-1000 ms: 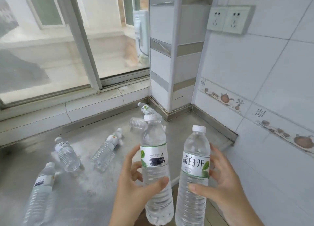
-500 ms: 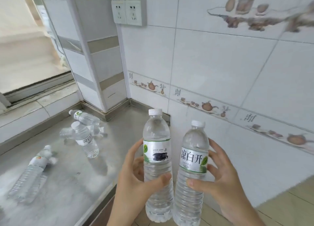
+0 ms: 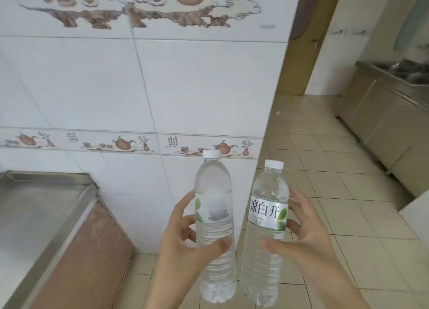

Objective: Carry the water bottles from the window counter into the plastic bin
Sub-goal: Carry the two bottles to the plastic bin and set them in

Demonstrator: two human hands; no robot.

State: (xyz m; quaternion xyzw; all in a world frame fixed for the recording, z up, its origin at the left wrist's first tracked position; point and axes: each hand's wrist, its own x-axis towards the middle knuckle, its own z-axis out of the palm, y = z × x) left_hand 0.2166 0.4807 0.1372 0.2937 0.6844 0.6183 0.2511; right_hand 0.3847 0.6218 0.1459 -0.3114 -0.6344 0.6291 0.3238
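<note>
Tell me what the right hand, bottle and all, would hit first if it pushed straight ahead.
Probably nothing soon: the right hand and its bottle face open tiled floor running toward the doorway. The white wall's corner lies just left of that line; depth is unclear.

A: What fills the left side?

B: A white tiled wall (image 3: 97,83), crossed by a narrow border strip of painted teapots (image 3: 123,144) and, near the top, a larger teaware mural (image 3: 139,9). Below it, at the left edge, sits a steel counter (image 3: 34,206) with a reddish-brown front panel (image 3: 88,262).

A: And to the right?

B: A beige tiled floor (image 3: 325,169) leads past a brown door frame (image 3: 304,41) toward steel cabinets (image 3: 380,127) along the right side.
</note>
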